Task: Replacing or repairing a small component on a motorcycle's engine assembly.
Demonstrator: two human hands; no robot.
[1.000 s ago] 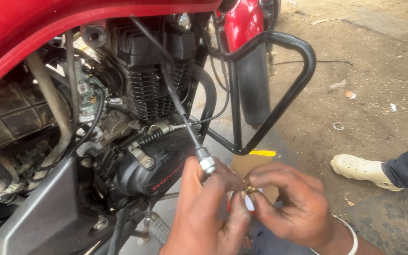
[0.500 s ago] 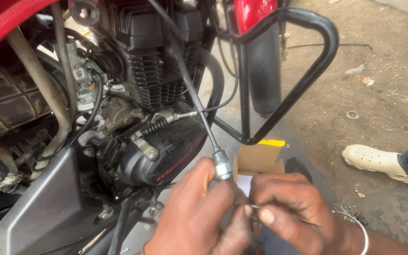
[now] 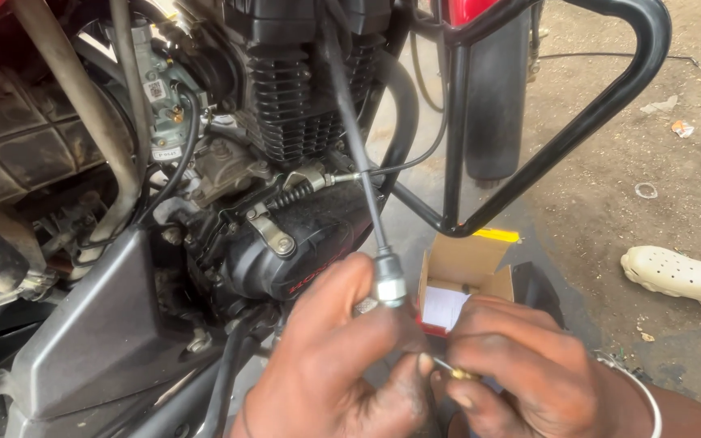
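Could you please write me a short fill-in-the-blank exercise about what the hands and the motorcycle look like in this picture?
1. The left hand pinches the silver metal end fitting of a ____ cable.
2. The right hand wears a thin metal ____ at the wrist.
3. Behind the hands lies an open ____ box.
4. A pale shoe rests on the ____ side of the view.

Missing words: black; bangle; cardboard; right

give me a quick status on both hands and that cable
Left hand pinching black cable at its metal end fitting. Right hand gripping small brass piece. Open cardboard box just behind.
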